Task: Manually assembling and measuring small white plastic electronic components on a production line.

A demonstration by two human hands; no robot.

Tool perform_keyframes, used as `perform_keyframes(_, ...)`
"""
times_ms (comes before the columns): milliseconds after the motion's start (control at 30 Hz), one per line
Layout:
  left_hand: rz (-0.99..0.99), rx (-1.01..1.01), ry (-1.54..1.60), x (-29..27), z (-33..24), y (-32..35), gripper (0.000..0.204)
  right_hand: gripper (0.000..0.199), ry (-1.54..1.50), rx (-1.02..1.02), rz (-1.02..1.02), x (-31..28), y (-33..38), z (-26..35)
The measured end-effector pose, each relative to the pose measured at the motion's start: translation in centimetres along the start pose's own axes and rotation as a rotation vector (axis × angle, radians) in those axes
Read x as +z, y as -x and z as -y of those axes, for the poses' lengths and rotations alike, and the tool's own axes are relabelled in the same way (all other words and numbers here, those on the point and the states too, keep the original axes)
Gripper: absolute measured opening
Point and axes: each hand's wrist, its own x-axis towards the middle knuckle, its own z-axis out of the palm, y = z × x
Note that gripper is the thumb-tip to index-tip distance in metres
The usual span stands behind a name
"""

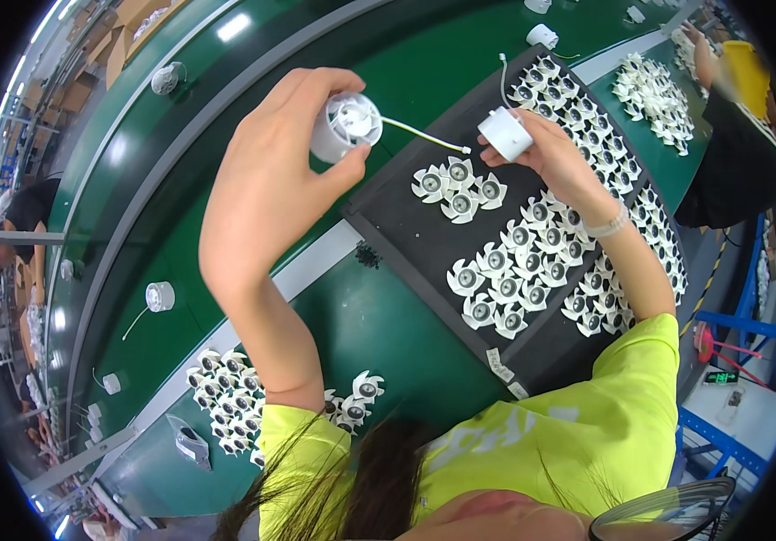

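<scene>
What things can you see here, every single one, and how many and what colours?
Held fan housings: two, white, upper middle
Loose fan housings: several, white, on conveyor
Fan impellers: many, white with dark hubs, on tray and workbench
Tray: at least one, black, right of centre
Conveyor: at least one, green, upper left
Workbench: one, green, under tray
Small pile: one, black, beside tray
Plastic bag: one, clear, lower left
Cardboard boxes: several, brown, upper left
Co-workers: at least two, dark-clothed, side edges
Shirt: one, yellow-green, bottom
Wristband: one, whitish, right wrist
Left hand: one, bare, upper middle
Right hand: one, bare, upper right
</scene>
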Motion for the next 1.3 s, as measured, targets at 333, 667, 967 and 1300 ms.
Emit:
perform_keyframes(333, 0.425, -0.282, -0.059, -0.1, -3.1, 0.9, 0.045, 0.045, -0.319, 0.078, 0.287, 1.4, -0.3, 0.4)
perform_keyframes(667, 0.51, -0.247, -0.396, 5.6, -4.0, 1.0, 0.041, 0.046, -0.233, 0.091, 0.255, 1.4, -2.2, 0.2)
perform_keyframes(967, 0.602, -0.241, -0.535, 6.7, -4.0, 0.6, 0.036, 0.047, -0.226, 0.049, 0.221, 0.6, -2.1, 0.1)
perform_keyframes(1300, 0.534, -0.353, -0.43, 5.1, -4.3, 0.6, 0.031, 0.047, -0.275, 0.124, 0.251, 2.0, -1.2, -1.7)
